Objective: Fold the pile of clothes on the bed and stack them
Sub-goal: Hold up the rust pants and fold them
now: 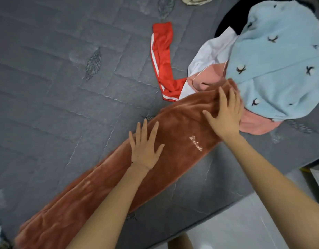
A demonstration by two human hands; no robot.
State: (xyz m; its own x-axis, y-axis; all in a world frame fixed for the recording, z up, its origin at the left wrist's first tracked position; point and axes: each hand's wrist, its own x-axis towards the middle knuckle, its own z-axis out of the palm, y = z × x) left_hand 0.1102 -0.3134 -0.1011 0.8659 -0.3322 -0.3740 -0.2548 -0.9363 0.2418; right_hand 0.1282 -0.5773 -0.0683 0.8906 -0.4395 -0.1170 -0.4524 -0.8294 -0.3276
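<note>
Grey quilted bed [56, 87] with leaf stitching fills the view, pale floor [245, 221] at 5 o'clock. Left grip [146, 146], a bare hand, lies flat with fingers spread, palm down on the brown fleece trousers [83, 200], holding nothing, just pressing mid-length. Right grip [225, 115], at 2 o'clock from the left, also has its fingers splayed, laid on the bunched upper end of the same trousers; fingertips dig in a little, no pinch seen. White script embroidery [195, 143] sits on the fleece between the two hands. Trousers lie stretched out on the bed, running from 7 o'clock up to 1 o'clock, upper end touching the pile. Pile at 2 o'clock: light blue fleece top [273, 60] with dark motifs on top, pink garment [207, 78] and white garment [210, 53] under it, black cloth [232, 15] behind. Red striped trousers [164, 56] lie crumpled at 12 o'clock from the left hand, one end under the pile's edge. Beige cloth [194, 0] at the top edge, cut off.
</note>
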